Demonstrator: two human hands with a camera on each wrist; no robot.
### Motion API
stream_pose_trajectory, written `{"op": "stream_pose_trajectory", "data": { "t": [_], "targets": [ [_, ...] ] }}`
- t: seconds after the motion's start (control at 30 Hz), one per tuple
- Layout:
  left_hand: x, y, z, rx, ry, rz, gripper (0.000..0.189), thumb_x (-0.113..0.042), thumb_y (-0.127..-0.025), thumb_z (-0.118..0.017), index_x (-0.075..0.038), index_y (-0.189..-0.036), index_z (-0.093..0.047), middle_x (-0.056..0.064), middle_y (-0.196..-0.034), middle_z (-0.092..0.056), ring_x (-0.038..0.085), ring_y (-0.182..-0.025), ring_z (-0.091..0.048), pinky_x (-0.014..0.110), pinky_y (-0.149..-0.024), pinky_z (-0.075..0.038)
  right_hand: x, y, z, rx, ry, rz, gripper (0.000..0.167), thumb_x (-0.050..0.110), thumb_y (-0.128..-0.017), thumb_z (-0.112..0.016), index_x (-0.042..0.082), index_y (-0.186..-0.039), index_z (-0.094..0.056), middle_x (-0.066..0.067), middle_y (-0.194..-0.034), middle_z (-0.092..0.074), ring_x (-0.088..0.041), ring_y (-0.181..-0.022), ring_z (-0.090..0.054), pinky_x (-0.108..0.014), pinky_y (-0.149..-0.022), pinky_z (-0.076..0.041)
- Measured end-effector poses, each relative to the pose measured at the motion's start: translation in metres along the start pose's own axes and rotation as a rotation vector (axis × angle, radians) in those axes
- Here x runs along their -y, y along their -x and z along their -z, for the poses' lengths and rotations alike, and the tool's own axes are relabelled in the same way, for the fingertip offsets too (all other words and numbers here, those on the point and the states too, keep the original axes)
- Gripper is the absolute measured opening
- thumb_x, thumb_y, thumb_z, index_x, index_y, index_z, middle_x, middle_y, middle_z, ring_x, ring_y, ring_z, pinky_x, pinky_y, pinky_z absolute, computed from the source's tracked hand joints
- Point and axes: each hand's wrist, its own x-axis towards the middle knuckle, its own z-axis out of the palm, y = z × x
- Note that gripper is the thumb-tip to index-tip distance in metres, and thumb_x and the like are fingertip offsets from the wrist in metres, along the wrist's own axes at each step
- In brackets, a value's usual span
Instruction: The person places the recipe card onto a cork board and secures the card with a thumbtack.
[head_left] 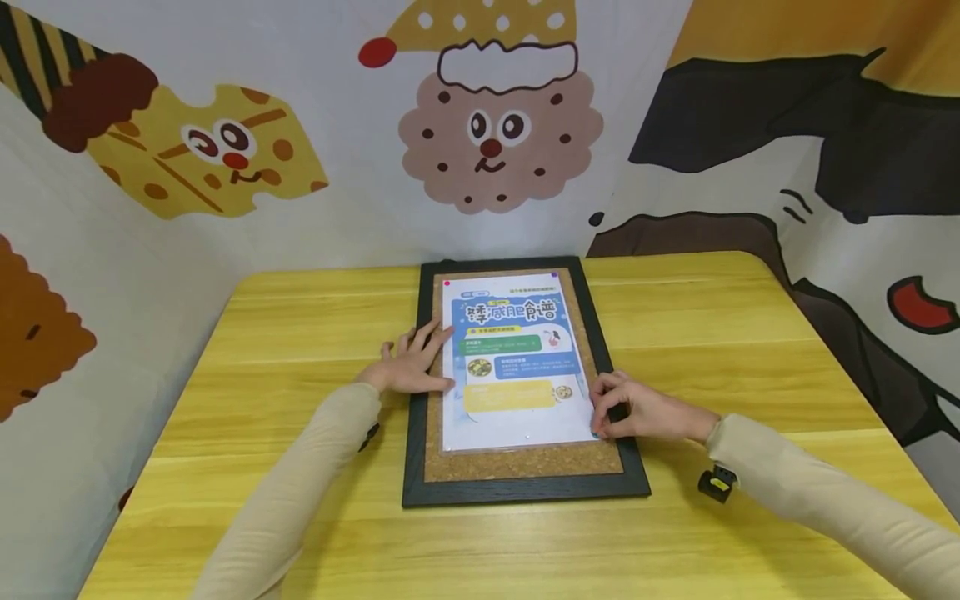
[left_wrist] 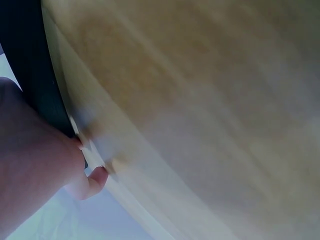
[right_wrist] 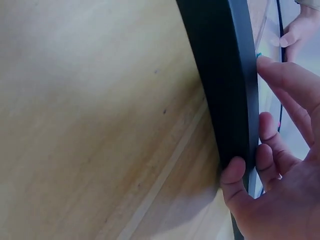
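Note:
A printed sheet (head_left: 487, 427) in a clear sleeve lies on a cork board (head_left: 525, 463) with a black frame (head_left: 525, 490). At its top corners sit a pink pushpin (head_left: 447, 283) and a purple pushpin (head_left: 554, 274). My left hand (head_left: 411, 367) rests spread across the frame's left side, fingertips on the sheet's left edge. At the bottom right corner, my right hand (head_left: 637, 408) pinches a small blue pushpin (head_left: 596, 434), mostly hidden by the fingertips. In the right wrist view, the other fingers (right_wrist: 234, 170) of that hand rest against the frame's side.
The board lies on a yellow wood-grain table (head_left: 315, 467) near its back edge. Behind and beside it hangs a white cloth (head_left: 360, 208) printed with cartoon figures. A black wrist device (head_left: 716, 483) sits under the right sleeve.

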Motion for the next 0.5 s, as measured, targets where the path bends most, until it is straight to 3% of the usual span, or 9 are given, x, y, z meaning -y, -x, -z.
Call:
{"op": "stream_pose_trajectory", "data": {
  "t": [0.27, 0.5],
  "targets": [
    [-0.001, 0.003, -0.002, -0.032, 0.021, -0.023, 0.094, -0.057, -0.089, -0.056, -0.022, -0.157, -0.002, 0.006, -0.160, 0.014, 0.048, -0.141, 0.002, 0.072, -0.101, -0.003, -0.006, 0.006, 0.005, -0.026, 0.033, 0.043, 0.010, 0.014, -0.082, -0.078, 0.023, -0.086, -0.078, -0.001, -0.103, -0.055, -0.021, -0.096, -0.041, -0.036, -0.081, -0.036],
    [-0.002, 0.009, -0.003, -0.060, 0.019, -0.069, 0.091, -0.055, -0.090, -0.057, -0.020, -0.157, -0.007, 0.007, -0.161, 0.010, 0.050, -0.140, -0.001, 0.073, -0.100, -0.003, -0.014, 0.015, 0.013, -0.165, 0.180, 0.053, 0.019, 0.008, -0.083, -0.077, 0.023, -0.094, -0.075, -0.005, -0.117, -0.056, -0.025, -0.111, -0.042, -0.049, -0.089, -0.037]
  ]
}}
